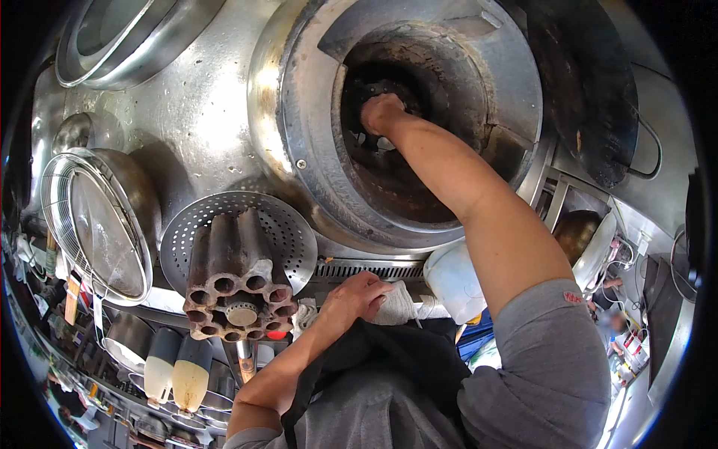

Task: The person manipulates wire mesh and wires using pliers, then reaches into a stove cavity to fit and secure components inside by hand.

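Observation:
My right hand (383,114) reaches deep into the round wok burner well (464,71). Its fingers are curled closed near the dark bottom, and whatever they grip is hidden. At the front edge of the stove, my left hand (355,298) rests with bent fingers over a pale folded cloth (398,305). Left of that hand, a rusty burner head (238,277) made of several clustered tubes, with a round cap in its middle, sits on a perforated metal skimmer (295,243).
Wire strainers (56,198) rest over a metal bowl (138,191) at the left. A large steel basin (82,63) stands at the upper left. The blackened wok (591,97) is at the right. A whitish plastic container (455,280) and squeeze bottles (192,374) are along the front.

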Demonstrator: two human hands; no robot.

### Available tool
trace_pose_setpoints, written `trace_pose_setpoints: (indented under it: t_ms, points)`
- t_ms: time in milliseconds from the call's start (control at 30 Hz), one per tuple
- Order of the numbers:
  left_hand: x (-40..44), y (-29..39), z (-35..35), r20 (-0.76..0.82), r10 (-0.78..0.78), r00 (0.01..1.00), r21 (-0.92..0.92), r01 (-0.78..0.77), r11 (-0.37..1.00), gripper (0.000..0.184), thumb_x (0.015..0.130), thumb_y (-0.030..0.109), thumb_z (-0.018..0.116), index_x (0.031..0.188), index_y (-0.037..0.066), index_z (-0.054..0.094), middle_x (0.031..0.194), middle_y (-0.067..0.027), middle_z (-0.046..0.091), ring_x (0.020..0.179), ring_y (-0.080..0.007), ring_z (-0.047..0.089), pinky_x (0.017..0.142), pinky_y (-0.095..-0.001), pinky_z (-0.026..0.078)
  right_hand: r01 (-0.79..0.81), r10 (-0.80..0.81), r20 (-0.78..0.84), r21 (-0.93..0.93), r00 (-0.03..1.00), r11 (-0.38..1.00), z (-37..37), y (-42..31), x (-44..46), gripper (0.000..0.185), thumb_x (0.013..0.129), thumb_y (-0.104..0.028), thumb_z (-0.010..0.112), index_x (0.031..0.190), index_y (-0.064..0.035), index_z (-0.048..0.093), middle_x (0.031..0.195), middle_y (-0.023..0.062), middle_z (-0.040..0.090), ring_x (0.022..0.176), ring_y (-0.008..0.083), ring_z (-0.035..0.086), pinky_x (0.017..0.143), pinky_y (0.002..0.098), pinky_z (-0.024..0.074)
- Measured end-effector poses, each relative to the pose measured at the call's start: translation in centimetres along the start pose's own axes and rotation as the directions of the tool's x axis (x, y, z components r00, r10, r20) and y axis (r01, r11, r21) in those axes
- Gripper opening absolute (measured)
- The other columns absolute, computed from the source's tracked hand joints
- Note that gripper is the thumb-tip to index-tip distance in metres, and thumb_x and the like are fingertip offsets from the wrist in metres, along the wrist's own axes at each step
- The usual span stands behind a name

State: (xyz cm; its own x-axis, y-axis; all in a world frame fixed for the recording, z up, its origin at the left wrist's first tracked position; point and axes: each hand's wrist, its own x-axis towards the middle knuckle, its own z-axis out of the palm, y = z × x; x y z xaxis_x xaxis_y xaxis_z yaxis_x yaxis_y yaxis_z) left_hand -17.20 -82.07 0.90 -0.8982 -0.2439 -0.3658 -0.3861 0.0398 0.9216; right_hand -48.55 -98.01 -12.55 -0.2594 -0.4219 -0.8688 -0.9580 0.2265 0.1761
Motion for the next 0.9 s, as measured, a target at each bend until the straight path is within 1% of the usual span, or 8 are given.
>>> trace_pose_setpoints:
  t_ms: [133,200,333,400,500,600,700,900]
  points:
    - [-0.2,0.3,-0.5,-0.035,0.005,0.999,0.0,-0.005,1.0,0.033,0.083,0.005,0.068,0.114,0.016,0.067,0.105,-0.0094,0.063,0.095,-0.0309,0.065,0.082,-0.042,0.054,0.105,-0.109,-0.079,-0.051,0.991,0.993,1.2,1.7,-0.4,0.037,0.079,-0.009,0.069,0.115,-0.0093,0.074,0.119,0.0136,0.071,0.11,0.0337,0.069,0.077,0.0455,0.058]
    - [-0.3,0.1,-0.5,-0.02,-0.01,1.0,-0.012,0.009,1.0,0.031,0.084,0.006,0.068,0.113,0.016,0.068,0.105,-0.0094,0.063,0.097,-0.0315,0.065,0.082,-0.0427,0.054,0.093,-0.092,0.049,-0.022,0.995,0.995,0.6,2.8,-1.6,0.035,0.078,-0.006,0.066,0.111,-0.0098,0.075,0.116,0.0172,0.071,0.11,0.0345,0.068,0.079,0.0451,0.0576]
    - [-0.2,-0.2,0.2,-0.004,-0.025,1.0,0.015,0.025,1.0,0.027,0.086,0.009,0.067,0.112,0.014,0.068,0.106,-0.0094,0.063,0.098,-0.0322,0.065,0.084,-0.0438,0.054,0.074,-0.074,-0.025,-0.024,0.997,0.997,2.3,4.1,-3.6,0.038,0.079,-0.006,0.065,0.116,-0.0113,0.072,0.117,0.0181,0.07,0.113,0.0336,0.067,0.086,0.0461,0.0557]
    - [-0.1,-0.3,0.2,-0.003,-0.025,1.0,0.012,0.025,1.0,0.026,0.086,0.009,0.067,0.111,0.014,0.068,0.106,-0.0092,0.064,0.099,-0.032,0.065,0.084,-0.0439,0.054,0.095,-0.094,-0.016,0.043,0.995,0.995,2.4,4.3,-4.7,0.051,0.082,-0.008,0.062,0.132,-0.0171,0.063,0.126,0.0173,0.066,0.118,0.034,0.063,0.093,0.0475,0.0524]
    - [-0.1,-0.2,0.0,-0.012,-0.031,0.999,0.022,0.032,0.999,0.025,0.086,0.01,0.067,0.111,0.014,0.068,0.106,-0.0089,0.064,0.098,-0.0316,0.065,0.084,-0.0439,0.054,0.082,-0.086,0.078,0.054,0.993,0.995,2.4,4.0,-5.3,0.061,0.084,-0.009,0.059,0.144,-0.0236,0.052,0.134,0.0162,0.061,0.123,0.0335,0.06,0.097,0.0473,0.0505]
    - [-0.1,-0.1,-0.2,-0.02,-0.032,0.999,0.026,0.033,0.999,0.024,0.086,0.009,0.067,0.11,0.014,0.068,0.105,-0.0089,0.063,0.098,-0.0312,0.065,0.084,-0.0436,0.054,0.116,-0.119,0.036,0.071,0.992,0.991,3.5,4.3,-4.5,0.065,0.085,-0.01,0.058,0.147,-0.0277,0.047,0.137,0.0155,0.059,0.124,0.0334,0.059,0.098,0.0477,0.0505]
    - [0.0,-0.1,-0.2,-0.022,-0.028,0.999,0.024,0.029,0.999,0.024,0.087,0.009,0.067,0.11,0.014,0.068,0.104,-0.009,0.063,0.097,-0.0308,0.065,0.085,-0.0432,0.054,0.078,-0.086,0.09,0.088,0.992,0.993,2.9,4.1,-4.9,0.065,0.085,-0.01,0.057,0.147,-0.0279,0.047,0.136,0.0156,0.06,0.124,0.034,0.059,0.099,0.048,0.0497]
    - [0.0,-0.6,0.0,-0.025,-0.003,1.0,0.019,0.004,1.0,0.024,0.087,0.009,0.067,0.11,0.013,0.069,0.103,-0.009,0.063,0.097,-0.0305,0.065,0.085,-0.0426,0.054,0.097,-0.102,0.055,0.09,0.993,0.991,3.2,3.9,-4.8,0.065,0.085,-0.009,0.057,0.147,-0.0274,0.047,0.136,0.0169,0.06,0.125,0.036,0.059,0.1,0.0486,0.0498]
